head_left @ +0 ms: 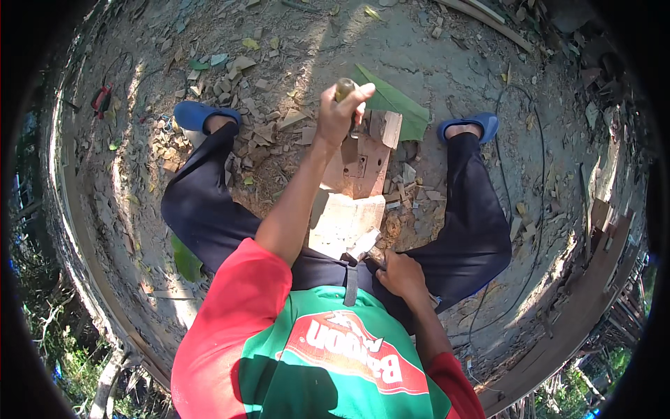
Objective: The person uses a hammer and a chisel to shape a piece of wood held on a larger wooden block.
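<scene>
I'm watching a brown wooden block (368, 179).
Left hand (336, 119) is gripping a round-topped, brown-handled tool (345, 86) at its far end; right hand (405, 276), a metal-headed hammer (364, 245) on its near side.

Green shirt (278, 334), red sleeves (230, 300), red panel (359, 351) with white lettering on the front. Dark navy trousers (478, 216), dark strap (351, 286) at the waist. Blue slip-on shoes (192, 114).

Your left hand (337, 117) is gripping a rounded tool handle (345, 87) over a wooden block (363, 183); your right hand (403, 274) is holding a hammer (365, 244) near your dark trousers (467, 223).
</scene>
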The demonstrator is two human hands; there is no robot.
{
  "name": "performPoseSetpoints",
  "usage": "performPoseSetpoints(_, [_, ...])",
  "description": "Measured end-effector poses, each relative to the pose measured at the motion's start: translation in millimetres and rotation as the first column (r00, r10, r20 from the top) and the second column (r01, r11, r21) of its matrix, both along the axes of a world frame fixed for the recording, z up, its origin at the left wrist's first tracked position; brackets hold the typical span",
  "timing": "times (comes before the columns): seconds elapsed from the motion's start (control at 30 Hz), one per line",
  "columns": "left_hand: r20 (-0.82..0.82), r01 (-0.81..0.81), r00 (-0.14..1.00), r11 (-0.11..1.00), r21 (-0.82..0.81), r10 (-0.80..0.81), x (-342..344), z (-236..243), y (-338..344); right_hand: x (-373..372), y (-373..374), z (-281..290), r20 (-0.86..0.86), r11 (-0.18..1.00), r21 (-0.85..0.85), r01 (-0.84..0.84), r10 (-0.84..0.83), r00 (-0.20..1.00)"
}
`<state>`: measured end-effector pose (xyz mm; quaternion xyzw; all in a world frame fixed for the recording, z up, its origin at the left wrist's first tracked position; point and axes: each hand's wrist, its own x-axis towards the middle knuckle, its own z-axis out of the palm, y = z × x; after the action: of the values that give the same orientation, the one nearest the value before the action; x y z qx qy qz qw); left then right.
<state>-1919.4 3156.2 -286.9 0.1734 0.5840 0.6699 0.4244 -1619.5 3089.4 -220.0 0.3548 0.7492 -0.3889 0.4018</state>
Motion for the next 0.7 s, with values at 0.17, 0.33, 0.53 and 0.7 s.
performPoseSetpoints(0.17, [0.027,0.238,0.970,0.967,0.086,-0.241,18.9,-20.6,-2.2,-0.1,-1.1,-0.9,0.019,1.000,0.000,0.001,-0.001,1.000])
performPoseSetpoints(0.33, [0.042,0.301,0.952,0.951,0.068,-0.304,31.1,-20.3,-3.4,-0.4,0.2,-0.3,0.043,1.000,-0.017,0.009,-0.008,0.999])
performPoseSetpoints(0.53, [0.024,0.326,0.944,0.943,0.067,-0.328,32.0,-22.5,-5.3,-3.5,14.5,13.2,-0.118,0.986,-0.012,0.166,-0.167,0.979])
performPoseSetpoints(0.7, [-0.022,0.331,0.944,0.940,0.080,-0.330,31.7,-20.0,-8.7,-31.6,72.2,68.9,-0.453,0.864,-0.070,0.499,-0.473,0.755])
